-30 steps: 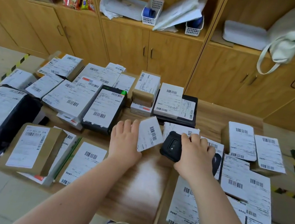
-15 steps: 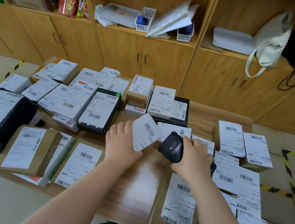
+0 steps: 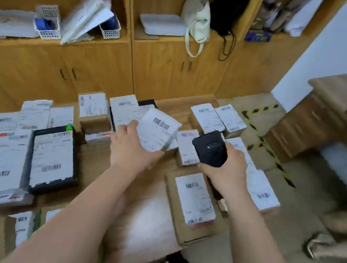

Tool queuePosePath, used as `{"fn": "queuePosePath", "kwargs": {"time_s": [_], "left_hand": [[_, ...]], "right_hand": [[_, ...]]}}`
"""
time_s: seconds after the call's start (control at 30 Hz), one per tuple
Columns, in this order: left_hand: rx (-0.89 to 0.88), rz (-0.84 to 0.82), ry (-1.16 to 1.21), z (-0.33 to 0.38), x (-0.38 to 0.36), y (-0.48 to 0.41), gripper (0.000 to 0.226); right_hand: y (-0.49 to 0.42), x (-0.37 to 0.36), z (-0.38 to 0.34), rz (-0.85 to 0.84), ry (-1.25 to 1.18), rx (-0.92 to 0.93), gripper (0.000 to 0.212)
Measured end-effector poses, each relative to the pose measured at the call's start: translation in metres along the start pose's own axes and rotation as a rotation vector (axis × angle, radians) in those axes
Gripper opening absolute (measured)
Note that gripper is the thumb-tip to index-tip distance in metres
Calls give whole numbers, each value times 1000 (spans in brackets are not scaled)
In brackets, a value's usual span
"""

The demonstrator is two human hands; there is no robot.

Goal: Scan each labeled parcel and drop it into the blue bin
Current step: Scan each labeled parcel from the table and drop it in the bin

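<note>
My left hand (image 3: 133,149) grips a small white labeled parcel (image 3: 157,129), lifted above the wooden table (image 3: 146,217) with its barcode facing up. Just to its right, my right hand (image 3: 225,167) holds a black handheld scanner (image 3: 209,150), tilted toward the parcel. Several more labeled parcels cover the table, among them a brown box (image 3: 193,204) below the scanner and a black flat box (image 3: 53,156) on the left. No blue bin is in view.
Wooden cabinets (image 3: 95,71) with shelves stand behind the table, holding white baskets, papers and a cream bag (image 3: 197,19). A wooden desk (image 3: 323,116) with a black device stands at right. Yellow-black tape marks the floor (image 3: 265,145). Someone's shoes (image 3: 319,247) show at far right.
The view has swung to the right. My left hand has raised the small parcel off the table, and the scanner in my right hand has come up beside it.
</note>
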State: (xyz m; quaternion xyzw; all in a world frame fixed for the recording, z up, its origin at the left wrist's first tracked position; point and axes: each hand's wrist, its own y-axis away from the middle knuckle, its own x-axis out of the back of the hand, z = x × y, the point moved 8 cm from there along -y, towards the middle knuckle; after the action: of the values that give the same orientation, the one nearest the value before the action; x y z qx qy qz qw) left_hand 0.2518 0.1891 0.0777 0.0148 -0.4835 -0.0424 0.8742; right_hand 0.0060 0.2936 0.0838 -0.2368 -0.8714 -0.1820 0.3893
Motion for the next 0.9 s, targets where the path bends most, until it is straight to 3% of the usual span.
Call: {"fn": "queuePosePath", "kwargs": {"time_s": [0.33, 0.53, 0.73, 0.9], "left_hand": [[-523, -335, 14, 141, -87, 81, 107], [-796, -459, -5, 227, -132, 195, 98], [-1099, -575, -14, 302, -164, 330, 90], [-1251, -693, -12, 338, -193, 443, 90]], "right_hand": [[151, 100, 119, 467, -99, -402, 60], [270, 146, 185, 701, -146, -658, 75], [384, 193, 239, 885, -134, -863, 65], [475, 214, 290, 999, -162, -1005, 71]]}}
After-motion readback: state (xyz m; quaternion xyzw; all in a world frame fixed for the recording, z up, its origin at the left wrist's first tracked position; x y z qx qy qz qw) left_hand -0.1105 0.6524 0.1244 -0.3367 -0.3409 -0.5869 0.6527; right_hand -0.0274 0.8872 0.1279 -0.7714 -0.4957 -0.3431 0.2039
